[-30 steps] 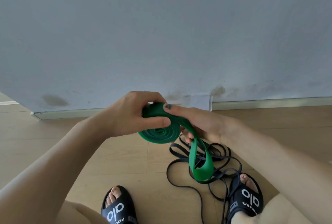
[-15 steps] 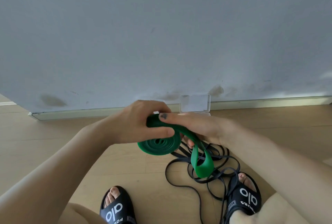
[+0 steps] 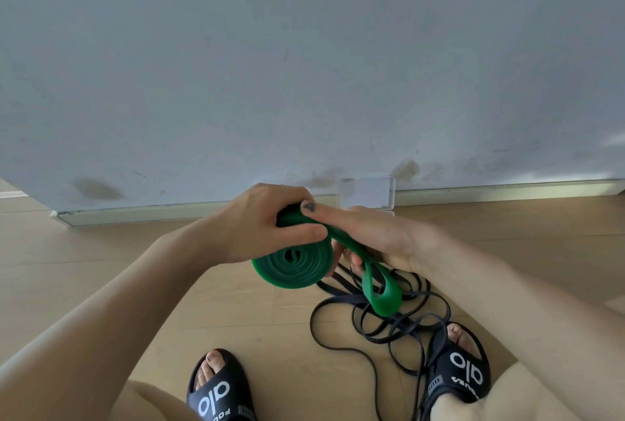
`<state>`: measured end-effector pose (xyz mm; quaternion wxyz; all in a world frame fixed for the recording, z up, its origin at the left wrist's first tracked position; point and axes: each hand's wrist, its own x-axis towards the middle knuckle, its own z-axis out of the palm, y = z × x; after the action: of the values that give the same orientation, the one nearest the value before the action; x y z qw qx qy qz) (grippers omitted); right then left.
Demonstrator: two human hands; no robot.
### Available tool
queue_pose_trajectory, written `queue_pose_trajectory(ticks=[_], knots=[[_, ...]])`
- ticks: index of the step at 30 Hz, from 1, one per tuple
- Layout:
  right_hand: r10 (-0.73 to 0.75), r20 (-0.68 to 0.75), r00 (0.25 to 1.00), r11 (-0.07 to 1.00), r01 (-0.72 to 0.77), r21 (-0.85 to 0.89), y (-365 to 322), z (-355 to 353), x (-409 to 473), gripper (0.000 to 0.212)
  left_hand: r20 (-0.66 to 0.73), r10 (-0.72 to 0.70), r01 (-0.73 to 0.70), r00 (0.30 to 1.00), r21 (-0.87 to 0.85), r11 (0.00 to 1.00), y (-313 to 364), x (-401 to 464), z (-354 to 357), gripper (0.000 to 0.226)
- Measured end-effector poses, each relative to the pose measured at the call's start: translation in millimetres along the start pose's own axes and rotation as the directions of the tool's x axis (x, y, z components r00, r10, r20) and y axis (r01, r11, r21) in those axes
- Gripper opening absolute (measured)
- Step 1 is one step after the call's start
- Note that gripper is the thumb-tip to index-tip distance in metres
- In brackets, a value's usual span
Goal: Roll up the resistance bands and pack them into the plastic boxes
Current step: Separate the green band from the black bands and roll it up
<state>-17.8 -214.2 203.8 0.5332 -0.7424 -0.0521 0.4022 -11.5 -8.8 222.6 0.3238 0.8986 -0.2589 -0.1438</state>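
Bands first: you have one green band (image 3: 294,265), mostly coiled, and a tangle of black bands (image 3: 389,319) on the floor (image 3: 236,312) that can't be counted. One clear plastic box (image 3: 368,195) stands by the wall (image 3: 304,65). Your left hand (image 3: 260,221) clamps the coil, thumb across its face. Your right hand (image 3: 389,238) curls its grip round the loose green tail, forefinger laid along the coil's top edge.

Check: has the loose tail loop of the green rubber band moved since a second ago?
Yes. The green rubber band's tail loop has drawn up toward the roll, covering less of the tangled black bands on the floor.
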Motion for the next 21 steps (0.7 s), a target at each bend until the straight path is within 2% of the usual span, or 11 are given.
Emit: queue_pose_trajectory(ticks=[2, 4, 6, 8, 11, 16, 18, 19, 21], knots=[[-0.047, -0.050, 0.998, 0.999, 0.048, 0.025, -1.4, -1.3, 0.7, 0.070, -0.059, -0.034, 0.028, 0.998, -0.088, 0.996, -1.0, 1.4, -6.1, 0.012], [-0.152, -0.199, 0.968, 0.986, 0.163, 0.039, -0.5, -5.8, 2.7, 0.059, -0.136, -0.083, 0.058, 0.987, -0.182, 0.982, -5.4, 1.7, -14.4, 0.009], [-0.274, -0.363, 0.891, 0.954, 0.299, 0.014, 2.5, -8.1, 4.6, 0.038, -0.200, -0.140, 0.084, 0.970, -0.266, 0.960, -10.9, 3.2, -17.3, 0.012], [-0.389, -0.434, 0.813, 0.910, 0.411, -0.046, 3.3, -3.3, 6.3, 0.016, -0.228, -0.232, 0.120, 0.946, -0.419, 0.900, -11.8, 7.3, -12.8, 0.017], [-0.474, -0.515, 0.714, 0.860, 0.500, -0.097, 6.5, 7.6, 11.6, 0.013, -0.233, -0.344, 0.143, 0.910, -0.601, 0.786, -8.2, 16.5, -3.2, 0.030], [-0.491, -0.661, 0.567, 0.829, 0.538, -0.153, 9.2, 19.2, 14.2, 0.020, -0.250, -0.412, 0.137, 0.876, -0.691, 0.710, 1.5, 26.9, 4.6, 0.043], [-0.488, -0.710, 0.508, 0.838, 0.500, -0.219, 9.2, 22.7, 13.2, 0.025, -0.254, -0.444, 0.146, 0.859, -0.710, 0.689, 5.5, 29.6, 8.4, 0.042], [-0.496, -0.713, 0.495, 0.851, 0.442, -0.284, 9.4, 23.4, 13.2, 0.027, -0.256, -0.470, 0.153, 0.845, -0.726, 0.671, 7.7, 30.6, 10.5, 0.043], [-0.510, -0.687, 0.518, 0.860, 0.327, -0.392, 10.8, 24.0, 14.1, 0.032, -0.245, -0.521, 0.170, 0.818, -0.763, 0.624, 12.5, 30.8, 15.0, 0.045]])
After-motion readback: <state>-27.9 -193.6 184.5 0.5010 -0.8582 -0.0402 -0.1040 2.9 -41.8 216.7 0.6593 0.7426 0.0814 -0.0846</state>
